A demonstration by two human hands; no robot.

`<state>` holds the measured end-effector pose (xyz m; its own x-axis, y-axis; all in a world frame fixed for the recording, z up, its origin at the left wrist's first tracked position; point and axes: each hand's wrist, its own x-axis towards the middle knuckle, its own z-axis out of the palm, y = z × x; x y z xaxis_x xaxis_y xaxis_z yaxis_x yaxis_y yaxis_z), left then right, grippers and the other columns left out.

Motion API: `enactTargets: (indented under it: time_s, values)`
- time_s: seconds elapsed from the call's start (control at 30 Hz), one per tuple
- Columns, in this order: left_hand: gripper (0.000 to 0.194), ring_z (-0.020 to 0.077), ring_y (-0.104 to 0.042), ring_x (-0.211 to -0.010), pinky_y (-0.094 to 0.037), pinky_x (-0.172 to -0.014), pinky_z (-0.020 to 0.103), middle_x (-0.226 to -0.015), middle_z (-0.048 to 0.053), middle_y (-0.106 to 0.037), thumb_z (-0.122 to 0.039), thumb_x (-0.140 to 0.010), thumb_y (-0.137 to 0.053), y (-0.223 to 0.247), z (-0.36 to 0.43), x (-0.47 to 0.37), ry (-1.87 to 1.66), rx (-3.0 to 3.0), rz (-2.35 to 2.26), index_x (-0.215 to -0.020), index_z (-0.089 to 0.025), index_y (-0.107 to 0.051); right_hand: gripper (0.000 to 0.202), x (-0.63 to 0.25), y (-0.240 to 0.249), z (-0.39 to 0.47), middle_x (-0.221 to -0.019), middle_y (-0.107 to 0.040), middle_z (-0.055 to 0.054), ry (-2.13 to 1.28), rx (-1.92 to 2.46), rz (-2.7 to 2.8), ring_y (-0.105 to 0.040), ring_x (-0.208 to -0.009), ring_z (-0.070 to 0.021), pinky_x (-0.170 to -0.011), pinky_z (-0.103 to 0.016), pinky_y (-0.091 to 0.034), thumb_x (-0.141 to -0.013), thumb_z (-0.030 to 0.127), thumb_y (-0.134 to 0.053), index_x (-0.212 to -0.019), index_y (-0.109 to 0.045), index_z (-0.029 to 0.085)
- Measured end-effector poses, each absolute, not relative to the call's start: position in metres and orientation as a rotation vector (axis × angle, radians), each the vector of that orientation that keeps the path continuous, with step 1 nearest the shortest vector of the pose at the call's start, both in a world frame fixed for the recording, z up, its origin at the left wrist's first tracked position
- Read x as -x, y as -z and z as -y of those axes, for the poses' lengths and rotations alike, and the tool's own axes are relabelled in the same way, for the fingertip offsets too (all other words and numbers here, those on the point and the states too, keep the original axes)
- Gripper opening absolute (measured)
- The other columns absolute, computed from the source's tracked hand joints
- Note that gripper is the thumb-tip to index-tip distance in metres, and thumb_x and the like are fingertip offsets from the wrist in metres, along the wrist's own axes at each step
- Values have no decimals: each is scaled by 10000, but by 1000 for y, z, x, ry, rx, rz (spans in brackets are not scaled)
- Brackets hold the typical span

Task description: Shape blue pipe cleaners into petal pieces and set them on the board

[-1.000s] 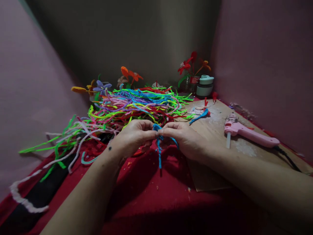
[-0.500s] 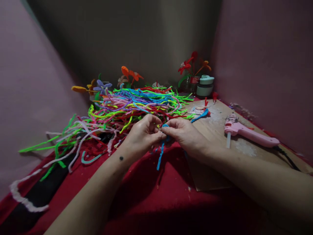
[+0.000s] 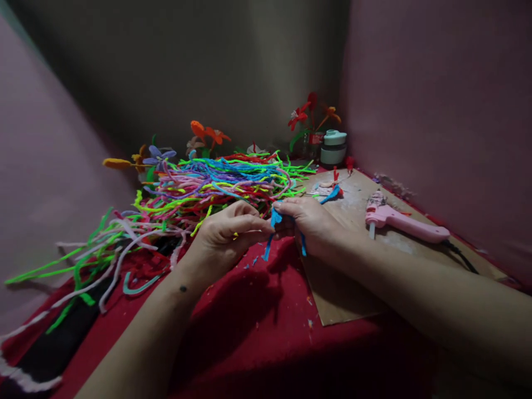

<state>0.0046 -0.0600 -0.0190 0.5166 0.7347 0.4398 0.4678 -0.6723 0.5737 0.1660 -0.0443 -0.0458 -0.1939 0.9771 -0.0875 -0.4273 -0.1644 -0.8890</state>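
Observation:
A small blue fuzzy piece, apparently bent pipe cleaner, is between my two hands. My right hand pinches its upper part, and one blue strand hangs below that hand. With thumb and fingertips pressed together, my left hand grips the piece's left side, where another blue end dangles. A bit of yellow shows under the left fingers; what it belongs to is unclear. Behind the hands lies a large pile of coloured pipe cleaners.
On the brown board at the right rest a pink glue gun and a blue piece. Fuzzy flowers and a lidded jar stand at the back. Red cloth covers the table.
The view has shifted, so the surroundings appear further left. The blue piece has turned upright between my fingers, and its second strand now shows under my right hand. My left fingers have straightened somewhat.

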Motion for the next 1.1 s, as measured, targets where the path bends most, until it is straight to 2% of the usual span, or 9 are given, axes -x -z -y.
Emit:
enactTargets:
  time_s: [0.13,0.33,0.47,0.53,0.63,0.7,0.8,0.9,1.1]
  values:
    - [161,108,-514,-687,-407,-599,212,-767,21,-516,-198,-774,-571,25,58,-6,-924,-2616,-916,-814,-230,-723,207,-165,50,42,-464,-540,10,-1658,842,874,-510,-407,-92,-462,-227,-456,-806,113,-464,-604,-501,138]
    - [209,124,-541,-770,-461,-657,220,-844,33,-540,-221,-794,-560,22,60,-8,-1074,-2519,-955,-953,-250,-693,191,-167,45,45,-498,-583,-12,-1678,848,924,-535,-430,-101,-468,-225,-451,-840,143,-437,-657,-487,154]
    - [199,149,-556,-895,-467,-757,241,-964,48,-579,-199,-803,-548,19,63,-7,-1108,-2517,-922,-944,-238,-683,176,-166,44,47,-520,-585,-12,-1643,867,981,-539,-447,-106,-482,-238,-441,-837,155,-458,-665,-499,162]
    - [229,135,-587,-817,-472,-724,230,-922,39,-618,-204,-824,-519,19,64,-7,-1078,-2427,-964,-1013,-231,-646,154,-165,46,47,-544,-577,-9,-1600,855,1027,-537,-472,-108,-484,-239,-430,-819,157,-488,-667,-516,161]
    - [330,104,-571,-572,-461,-564,205,-701,-21,-618,-230,-791,-573,21,66,-5,-1138,-2201,-1075,-1120,-236,-550,156,-164,50,48,-556,-543,2,-1514,881,1103,-482,-463,-86,-474,-231,-397,-787,163,-539,-632,-526,152]
    - [273,95,-548,-518,-440,-525,196,-651,-39,-605,-238,-767,-600,22,67,-4,-1198,-2178,-1137,-1038,-232,-568,180,-163,51,49,-530,-510,11,-1458,916,1154,-446,-448,-77,-463,-227,-367,-767,166,-565,-594,-518,150]
    - [95,92,-564,-590,-429,-580,186,-714,-14,-627,-226,-799,-550,21,67,-2,-1152,-2456,-1170,-858,-208,-623,185,-163,50,50,-490,-473,24,-1414,941,1195,-432,-438,-80,-453,-229,-343,-758,162,-564,-580,-512,155]
    - [160,109,-571,-705,-413,-639,192,-813,26,-627,-195,-827,-495,23,66,-2,-1007,-2800,-1089,-897,-193,-639,150,-163,49,50,-497,-474,29,-1386,962,1186,-424,-440,-76,-452,-225,-341,-741,144,-564,-596,-526,150]
    - [187,117,-538,-692,-376,-585,212,-833,51,-587,-202,-841,-459,30,63,-2,-799,-3095,-1199,-906,-165,-630,151,-164,52,48,-491,-475,31,-1322,971,1228,-411,-433,-68,-443,-217,-327,-721,146,-566,-574,-532,143]
